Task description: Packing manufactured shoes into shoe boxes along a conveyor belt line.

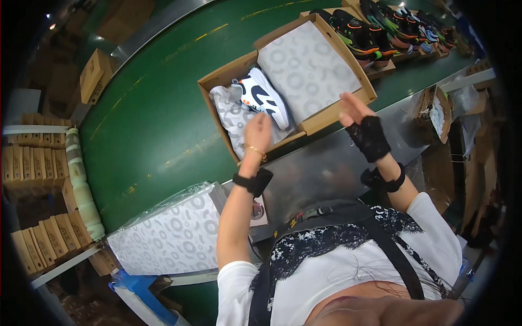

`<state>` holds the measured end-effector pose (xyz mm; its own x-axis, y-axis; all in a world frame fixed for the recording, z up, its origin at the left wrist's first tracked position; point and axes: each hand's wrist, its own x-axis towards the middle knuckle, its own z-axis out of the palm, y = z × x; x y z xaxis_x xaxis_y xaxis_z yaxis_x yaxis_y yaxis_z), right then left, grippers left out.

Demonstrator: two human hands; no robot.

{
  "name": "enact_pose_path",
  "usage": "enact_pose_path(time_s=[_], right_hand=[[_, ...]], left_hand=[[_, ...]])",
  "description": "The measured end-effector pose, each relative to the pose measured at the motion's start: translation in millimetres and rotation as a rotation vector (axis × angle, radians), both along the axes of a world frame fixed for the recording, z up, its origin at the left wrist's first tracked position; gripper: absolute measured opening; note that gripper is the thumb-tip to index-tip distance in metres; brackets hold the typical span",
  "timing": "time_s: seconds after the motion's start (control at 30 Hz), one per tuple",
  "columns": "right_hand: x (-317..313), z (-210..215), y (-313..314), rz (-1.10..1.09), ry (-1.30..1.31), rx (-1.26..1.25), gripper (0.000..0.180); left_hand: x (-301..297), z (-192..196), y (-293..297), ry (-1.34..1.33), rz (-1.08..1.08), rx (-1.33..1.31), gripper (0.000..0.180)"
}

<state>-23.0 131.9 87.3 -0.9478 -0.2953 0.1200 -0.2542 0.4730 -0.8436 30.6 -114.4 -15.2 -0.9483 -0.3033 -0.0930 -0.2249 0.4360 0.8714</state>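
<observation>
An open cardboard shoe box (220,133) lies on the green surface in front of me. In its left half is a white sneaker (265,98) with dark, orange and light blue details, partly wrapped in patterned tissue paper (231,120). My left hand (258,132) is closed at the near side of the sneaker, over the paper's edge; anything inside its fingers is hidden. A flat patterned sheet (310,70) covers the inside of the lid. Near the lid's front right corner, my right hand (367,130), in a black fingerless lace glove, is open with its fingers stretched out.
A stack of patterned tissue paper (168,233) lies at the near left. Several dark sneakers (361,41) sit on box lids at the far right. A green conveyor belt (163,108) runs behind a metal ledge (321,168). Shelved shoe boxes (51,239) stand at left.
</observation>
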Motion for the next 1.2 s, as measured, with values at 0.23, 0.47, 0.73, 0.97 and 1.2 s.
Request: enact_pose_path(time_s=[0.23, 0.47, 0.73, 0.97, 1.2], right_hand=[[-24.2, -24.9, -9.7, -0.049, -0.713, -0.664, 0.034], [-67.2, -32.9, -44.6, -0.677, -1.254, -1.469, 0.035], [-30.7, -79.1, -132.4, 0.202, -0.063, -0.462, 0.026], [35.6, -41.5, -163.3, 0.520, 0.238, 0.424, 0.037], [21.0, -70.6, -156.9, 0.360, 0.032, 0.704, 0.061]], left_hand=[[32.6, -29.7, -27.4, 0.203, 0.331, -0.445, 0.040], [16.1, -21.1, -59.7, -0.265, 0.325, -0.115, 0.055], [38.0, -44.0, -54.2, -0.156, 0.332, -0.116, 0.071], [34.8, -75.6, -83.6, -0.133, 0.507, 0.614, 0.062], [36.8, -46.6, -62.6, -0.041, 0.376, 0.407, 0.067]])
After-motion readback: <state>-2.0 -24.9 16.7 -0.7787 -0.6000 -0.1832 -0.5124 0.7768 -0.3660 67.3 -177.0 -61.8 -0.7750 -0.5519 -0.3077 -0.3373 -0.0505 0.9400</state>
